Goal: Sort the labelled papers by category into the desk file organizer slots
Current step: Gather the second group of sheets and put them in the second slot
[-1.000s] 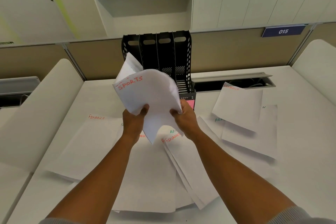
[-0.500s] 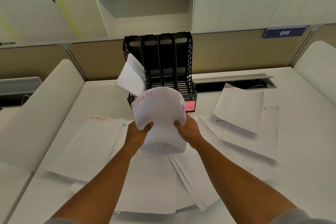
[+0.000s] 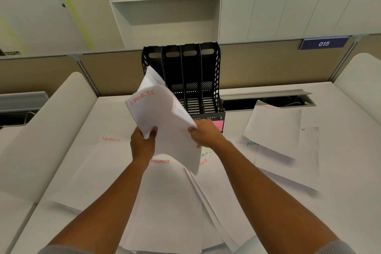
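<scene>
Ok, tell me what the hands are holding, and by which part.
Both hands hold the SPORTS papers: left hand at the lower left edge, right hand at the right edge.

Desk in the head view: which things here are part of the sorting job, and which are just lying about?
Part of the job:
SPORTS papers, gripped by left hand and right hand
black file organizer, paper already in its leftmost slot
loose FINANCE sheets
ADMIN sheet

Just lying about:
015 sign
open cable tray
wall cabinets
</scene>
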Tool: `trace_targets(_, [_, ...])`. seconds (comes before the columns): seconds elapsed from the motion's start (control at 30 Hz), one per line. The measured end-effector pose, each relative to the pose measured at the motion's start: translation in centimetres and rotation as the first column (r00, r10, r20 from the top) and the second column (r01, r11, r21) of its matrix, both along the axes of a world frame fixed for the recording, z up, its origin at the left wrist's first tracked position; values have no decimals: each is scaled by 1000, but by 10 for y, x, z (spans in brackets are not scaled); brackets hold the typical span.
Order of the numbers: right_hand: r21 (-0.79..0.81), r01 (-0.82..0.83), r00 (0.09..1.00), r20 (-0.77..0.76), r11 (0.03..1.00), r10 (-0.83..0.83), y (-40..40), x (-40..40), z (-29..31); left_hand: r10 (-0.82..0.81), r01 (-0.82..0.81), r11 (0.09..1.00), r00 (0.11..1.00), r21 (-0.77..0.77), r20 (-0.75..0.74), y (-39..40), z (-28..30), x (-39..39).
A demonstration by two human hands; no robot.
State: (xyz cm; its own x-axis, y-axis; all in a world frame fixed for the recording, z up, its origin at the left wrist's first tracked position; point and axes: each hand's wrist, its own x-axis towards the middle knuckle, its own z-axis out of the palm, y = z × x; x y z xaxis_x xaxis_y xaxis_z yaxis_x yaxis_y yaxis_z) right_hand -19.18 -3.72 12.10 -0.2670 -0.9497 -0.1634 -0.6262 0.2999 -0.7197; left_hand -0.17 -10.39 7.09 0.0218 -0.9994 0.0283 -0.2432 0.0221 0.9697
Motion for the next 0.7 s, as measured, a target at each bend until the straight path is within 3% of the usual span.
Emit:
trace_targets(0.1, [-39, 116, 984, 139, 992, -109, -13, 0, 27, 120, -121, 993, 992, -9, -36, -11, 2, 3])
trace_targets(0.2, [-153, 191, 978, 111, 970, -176, -22, 2, 52, 112, -113, 990, 994, 86, 9, -16, -7, 4])
trace_targets(0.4, [-290, 306, 949, 20, 907, -314, -43, 9, 76, -198, 117, 943, 950, 312, 241, -17, -41, 5])
trace_targets(0.53, [-311, 292, 926, -146, 904, -349, -62, 11, 73, -403, 235, 881, 827, 411, 391, -18, -60, 6])
trace_targets(0.7, [-292, 291, 913, -199, 911, -356, -90, 18, 65, -537, 299, 825, 677, 479, 504, -26, -77, 2])
